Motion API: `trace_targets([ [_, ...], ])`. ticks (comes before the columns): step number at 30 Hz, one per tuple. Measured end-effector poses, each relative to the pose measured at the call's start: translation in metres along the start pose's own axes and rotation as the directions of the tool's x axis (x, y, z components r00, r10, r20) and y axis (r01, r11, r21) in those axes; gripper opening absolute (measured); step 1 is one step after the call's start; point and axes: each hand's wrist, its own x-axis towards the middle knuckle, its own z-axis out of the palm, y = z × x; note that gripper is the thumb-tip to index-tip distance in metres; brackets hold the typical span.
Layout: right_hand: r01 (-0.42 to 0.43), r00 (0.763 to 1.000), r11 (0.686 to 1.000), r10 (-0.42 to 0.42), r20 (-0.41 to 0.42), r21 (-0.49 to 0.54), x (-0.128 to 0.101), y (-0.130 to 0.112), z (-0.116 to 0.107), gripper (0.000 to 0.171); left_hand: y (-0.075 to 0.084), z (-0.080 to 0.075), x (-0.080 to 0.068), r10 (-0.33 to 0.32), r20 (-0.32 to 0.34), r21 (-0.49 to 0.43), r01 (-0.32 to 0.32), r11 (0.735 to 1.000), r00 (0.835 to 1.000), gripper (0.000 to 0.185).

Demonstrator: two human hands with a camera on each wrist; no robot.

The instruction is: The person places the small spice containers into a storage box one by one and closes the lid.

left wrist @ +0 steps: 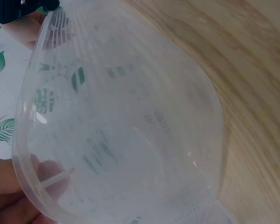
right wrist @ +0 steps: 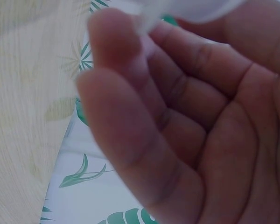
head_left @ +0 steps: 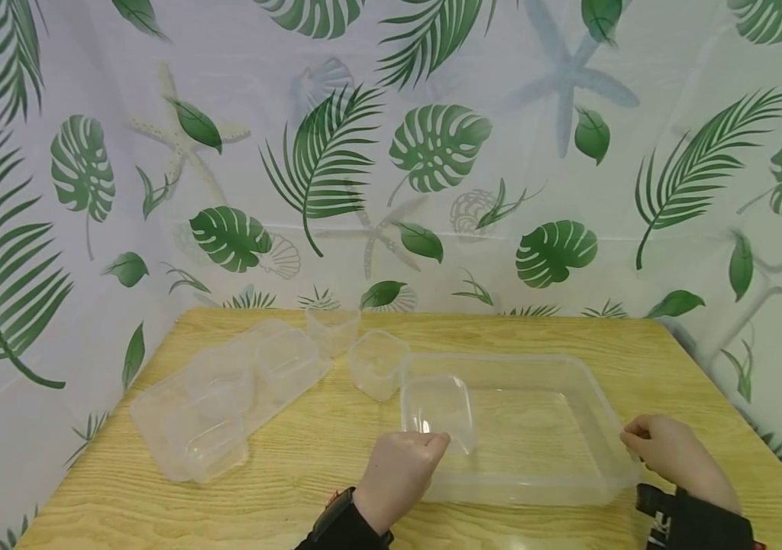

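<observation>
While the left hand (head_left: 401, 466) pinches a small clear tub (head_left: 437, 411) at the near left corner of the big clear tray (head_left: 593, 397) on the counter (head_left: 336, 451), keeping it level should seat it best, with the right hand (head_left: 673, 454) curled on the tray's right rim; every container looks empty.

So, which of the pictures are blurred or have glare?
Head view: sharp, with soft glare on the large clear plastic tray. Left wrist view: small clear plastic container fills the frame, hazy. Right wrist view: right hand too close, blurred.
</observation>
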Motion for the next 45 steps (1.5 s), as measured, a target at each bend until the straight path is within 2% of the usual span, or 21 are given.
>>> trace_targets([
  [8, 0.005, 1.000, 1.000, -0.005, -0.003, 0.000, 0.001, 0.001, -0.001, 0.029, 0.000, 0.004, -0.001, 0.008, 0.036, 0.006, -0.008, 1.000, 0.999, 0.014],
  [15, 0.013, 1.000, 1.000, -0.013, -0.007, -0.006, 0.000, 0.000, 0.000, 0.025, 0.003, 0.004, -0.001, 0.043, 0.040, 0.034, -0.045, 0.998, 0.998, 0.009],
  [22, 0.002, 1.000, 1.000, -0.002, -0.001, 0.008, -0.001, -0.002, 0.001, 0.024, 0.005, 0.006, -0.002, 0.057, 0.054, 0.002, -0.057, 0.998, 0.997, 0.010],
  [28, -0.003, 1.000, 1.000, 0.003, 0.002, 0.009, -0.001, -0.001, 0.001, 0.023, 0.004, 0.004, -0.001, 0.062, 0.112, -0.026, -0.060, 0.998, 0.992, 0.011],
  [34, -0.009, 1.000, 1.000, 0.009, 0.005, 0.003, 0.001, -0.002, -0.001, 0.025, 0.001, -0.001, 0.001, 0.067, 0.207, -0.072, -0.053, 0.996, 0.976, 0.010],
  [40, -0.007, 1.000, 1.000, 0.006, 0.011, 0.014, 0.000, -0.006, -0.001, 0.027, -0.002, -0.002, 0.001, 0.071, 0.236, -0.132, -0.041, 0.990, 0.969, 0.002],
  [43, 0.001, 1.000, 1.000, -0.001, 0.010, 0.028, 0.000, -0.006, 0.000, 0.027, -0.004, -0.002, 0.002, 0.080, 0.253, -0.141, -0.044, 0.989, 0.964, 0.007],
  [45, 0.005, 1.000, 0.999, -0.005, 0.004, 0.038, -0.001, -0.006, 0.001, 0.025, -0.005, -0.002, 0.004, 0.079, 0.281, -0.158, -0.035, 0.987, 0.957, 0.021],
])
